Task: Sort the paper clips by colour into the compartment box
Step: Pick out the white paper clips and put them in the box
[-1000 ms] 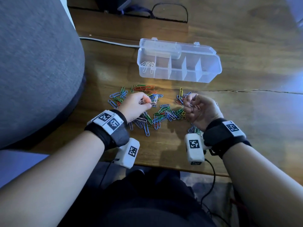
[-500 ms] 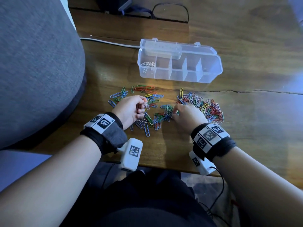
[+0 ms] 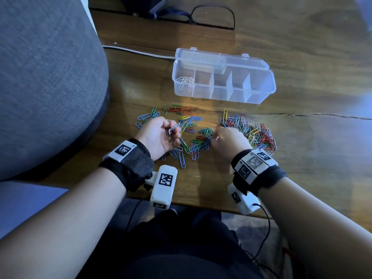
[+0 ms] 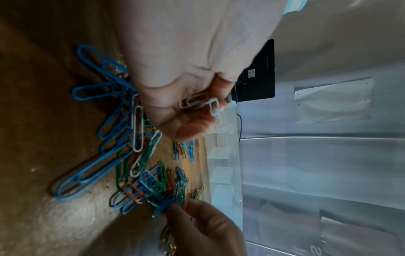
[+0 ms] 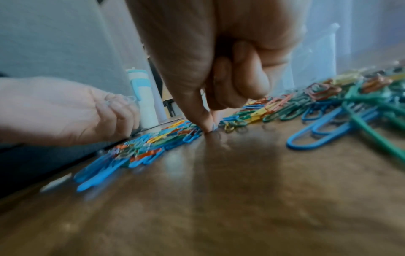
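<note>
1. Since the earlier frame, both hands have hardly moved; the left hand is turned a little more palm-up, near the lower left of the clip pile.
2. Its fingers are curled around a few white clips, which the left wrist view shows lying across the fingertips.
3. The right hand is at the centre of the head view, knuckles up, with thumb and forefinger pressed together down on the table.
4. Whether a clip is between these fingertips I cannot tell, because the right wrist view is blurred.
5. Coloured paper clips lie loose on the wood in two groups, one between the hands and one to the right of the right hand.
6. The clear compartment box stands open above the pile; its leftmost compartment holds white clips.
7. A grey cushion fills the upper left of the head view.
</note>
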Motion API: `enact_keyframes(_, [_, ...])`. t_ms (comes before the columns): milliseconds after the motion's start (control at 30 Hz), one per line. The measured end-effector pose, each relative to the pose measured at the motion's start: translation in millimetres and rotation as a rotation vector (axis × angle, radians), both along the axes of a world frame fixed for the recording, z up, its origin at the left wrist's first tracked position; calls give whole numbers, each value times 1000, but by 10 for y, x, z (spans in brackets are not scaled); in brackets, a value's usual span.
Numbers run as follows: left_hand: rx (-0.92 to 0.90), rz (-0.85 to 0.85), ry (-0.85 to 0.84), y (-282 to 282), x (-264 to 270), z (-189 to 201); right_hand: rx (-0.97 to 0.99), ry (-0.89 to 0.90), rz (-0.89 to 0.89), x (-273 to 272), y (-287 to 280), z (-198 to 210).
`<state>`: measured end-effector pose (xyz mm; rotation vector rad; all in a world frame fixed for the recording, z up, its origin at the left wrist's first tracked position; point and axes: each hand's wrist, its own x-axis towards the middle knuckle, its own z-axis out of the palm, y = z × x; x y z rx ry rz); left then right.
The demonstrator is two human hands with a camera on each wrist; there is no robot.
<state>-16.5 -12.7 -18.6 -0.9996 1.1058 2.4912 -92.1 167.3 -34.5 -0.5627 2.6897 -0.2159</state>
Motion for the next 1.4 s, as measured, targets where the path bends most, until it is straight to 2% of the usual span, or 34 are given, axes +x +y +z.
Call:
enact_keyframes(67, [-11, -5, 18, 14, 3, 17, -72, -60, -35, -74, 29, -12])
enact_keyframes(133, [-33, -10, 41, 17, 5, 38, -258, -190, -117, -122, 92, 12])
enact_keyframes(233, [-43, -14, 70, -10, 12, 70, -668, -629, -376, -117, 212, 125])
enact_keyframes(300, [-41, -20, 86, -21, 6, 83, -820, -849, -460, -119, 267, 174])
enact_keyframes(367, [-61, -24, 98, -14, -11, 86, -918, -975, -482, -119, 270, 209])
enact_keyframes(500, [-107, 10, 115, 8, -50, 93, -1173, -1098, -495, -58, 176, 298])
enact_keyframes(700, [-50, -18, 91, -61, -123, 137, -1402, -1074, -643, -118, -27, 426])
enact_keyframes(800, [-13, -20, 80, -104, -177, 198, -1482, -1081, -721, -215, -115, 477])
enact_keyframes(933, [109, 31, 90, -189, -244, 267, -1521, -1066, -659, -305, -185, 551])
enact_keyframes(1100, [171, 45, 87, -289, -287, 290, -1421, -1249, -742, -370, -227, 584])
enact_keyframes(1167, [163, 52, 70, -340, -284, 277, -1352, -1301, -807, -388, -230, 594])
enact_keyframes(1267, [116, 50, 45, -425, -298, 306, -1249, -1271, -884, -431, -210, 685])
enact_keyframes(1400, [-21, 48, 65, -568, -442, 492, -1237, -1170, -809, -582, -240, 962])
